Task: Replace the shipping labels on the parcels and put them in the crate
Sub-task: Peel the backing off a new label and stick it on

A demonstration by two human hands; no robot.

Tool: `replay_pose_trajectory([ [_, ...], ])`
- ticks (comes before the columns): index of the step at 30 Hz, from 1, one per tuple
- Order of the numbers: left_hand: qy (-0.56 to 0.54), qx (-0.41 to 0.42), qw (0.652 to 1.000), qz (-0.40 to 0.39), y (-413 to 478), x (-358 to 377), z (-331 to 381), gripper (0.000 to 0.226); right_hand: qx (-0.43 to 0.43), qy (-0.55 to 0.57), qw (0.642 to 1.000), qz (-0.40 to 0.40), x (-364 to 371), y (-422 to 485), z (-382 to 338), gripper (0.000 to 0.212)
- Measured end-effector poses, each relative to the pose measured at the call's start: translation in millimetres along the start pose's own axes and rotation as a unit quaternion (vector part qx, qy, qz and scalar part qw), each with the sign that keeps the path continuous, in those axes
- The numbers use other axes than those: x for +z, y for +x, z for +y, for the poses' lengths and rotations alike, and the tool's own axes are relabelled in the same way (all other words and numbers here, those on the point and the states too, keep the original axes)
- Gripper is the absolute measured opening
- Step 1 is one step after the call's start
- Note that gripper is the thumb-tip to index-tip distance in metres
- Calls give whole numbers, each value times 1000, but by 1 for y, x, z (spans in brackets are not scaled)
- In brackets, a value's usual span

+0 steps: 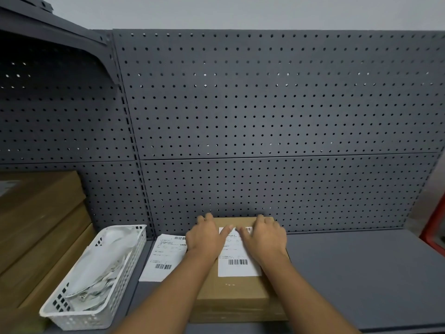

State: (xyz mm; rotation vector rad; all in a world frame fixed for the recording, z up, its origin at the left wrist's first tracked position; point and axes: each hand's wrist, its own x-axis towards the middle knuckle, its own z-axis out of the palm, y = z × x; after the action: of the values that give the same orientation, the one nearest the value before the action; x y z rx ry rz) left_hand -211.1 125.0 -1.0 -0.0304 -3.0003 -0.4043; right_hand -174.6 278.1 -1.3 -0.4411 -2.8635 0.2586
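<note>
Parcel (pixel 238 295) sits centre of grey shelf (pixel 361 273), against pegboard (pixel 265 116); plain brown carton, judged stiff, light, smooth-sided; best held by its two long side edges, not by label. Left hand (pixel 207 237) and right hand (pixel 265 237) lie flat on top, gripping nothing, thumbs pressing white label (pixel 237 261); barcodes visible, print too small to read; spare label sheet (pixel 166 256) just left, beside white basket (pixel 134 256).

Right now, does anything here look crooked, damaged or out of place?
Nothing much. The label lies straight on the box. A loose sheet lies slightly askew left of it; the basket holds crumpled paper.
</note>
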Motion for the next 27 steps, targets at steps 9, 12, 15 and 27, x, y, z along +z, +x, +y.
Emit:
replay_pose_trajectory([
  [9, 24, -6, 999, 35, 1, 12, -4, 46, 18, 45, 999, 14, 13, 8, 8, 19],
  [12, 21, -5, 999, 33, 1, 9, -4, 45, 30, 60, 998, 13, 12, 9, 9, 15],
  [15, 23, -13, 1000, 15, 5, 2, 3, 54, 46, 67, 997, 13, 7, 11, 2, 25],
  [27, 42, -15, 999, -19, 7, 6, 9, 77, 54, 14, 998, 13, 11, 14, -4, 48],
])
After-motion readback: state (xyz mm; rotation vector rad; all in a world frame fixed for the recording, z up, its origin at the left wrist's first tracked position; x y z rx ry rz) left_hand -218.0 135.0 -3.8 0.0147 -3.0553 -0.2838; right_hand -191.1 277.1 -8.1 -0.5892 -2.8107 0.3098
